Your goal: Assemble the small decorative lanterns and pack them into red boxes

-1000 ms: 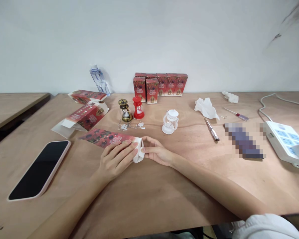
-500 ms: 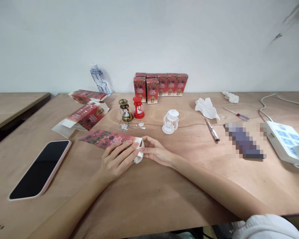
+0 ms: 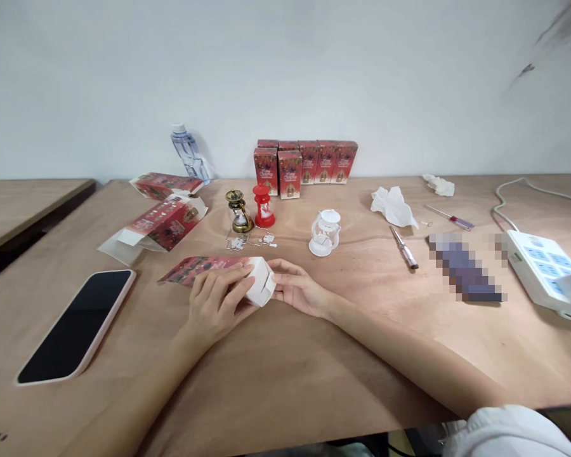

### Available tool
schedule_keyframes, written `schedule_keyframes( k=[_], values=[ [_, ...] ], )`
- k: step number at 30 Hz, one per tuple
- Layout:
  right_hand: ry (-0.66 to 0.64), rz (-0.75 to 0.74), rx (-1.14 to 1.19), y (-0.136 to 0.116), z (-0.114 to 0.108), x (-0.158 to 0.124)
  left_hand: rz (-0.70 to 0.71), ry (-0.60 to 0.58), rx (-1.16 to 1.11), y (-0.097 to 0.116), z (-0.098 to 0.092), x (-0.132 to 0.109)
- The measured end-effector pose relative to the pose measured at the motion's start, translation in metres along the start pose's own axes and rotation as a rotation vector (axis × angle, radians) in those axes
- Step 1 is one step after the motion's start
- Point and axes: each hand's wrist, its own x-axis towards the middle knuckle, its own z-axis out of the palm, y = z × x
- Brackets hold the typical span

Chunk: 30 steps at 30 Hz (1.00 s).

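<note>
Head view shows your left hand (image 3: 216,304) clasped over the red printed cardboard carton with white end flaps (image 3: 197,270), which lies on its side on the bare wooden table (image 3: 314,362) straight ahead of you, nearer than the small white lantern (image 3: 324,233). Your right hand (image 3: 299,290) meets its white end, fingertips against the flap, though I cannot tell whether they pinch or merely press. It looks light, hollow and easily crushed, so the folded edges near that end seem a firmer hold than the flat panels.
</note>
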Motion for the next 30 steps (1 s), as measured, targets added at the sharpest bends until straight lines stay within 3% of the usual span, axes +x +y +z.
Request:
schedule_keyframes(
  k=[8, 16, 21, 30],
  values=[
    [0.037, -0.228, -0.164, -0.003, 0.000, -0.002, 0.013, -0.144, 0.021, 0.000, -0.003, 0.000],
    [-0.017, -0.290, -0.336, 0.001, -0.001, -0.005, -0.086, -0.132, -0.057, -0.004, -0.002, 0.001],
    [-0.033, -0.314, -0.387, 0.003, -0.005, -0.005, -0.036, -0.134, -0.191, -0.005, 0.001, -0.001],
    [-0.011, -0.320, -0.430, 0.003, 0.000, -0.006, 0.020, -0.082, -0.151, -0.008, 0.000, -0.004]
  ],
)
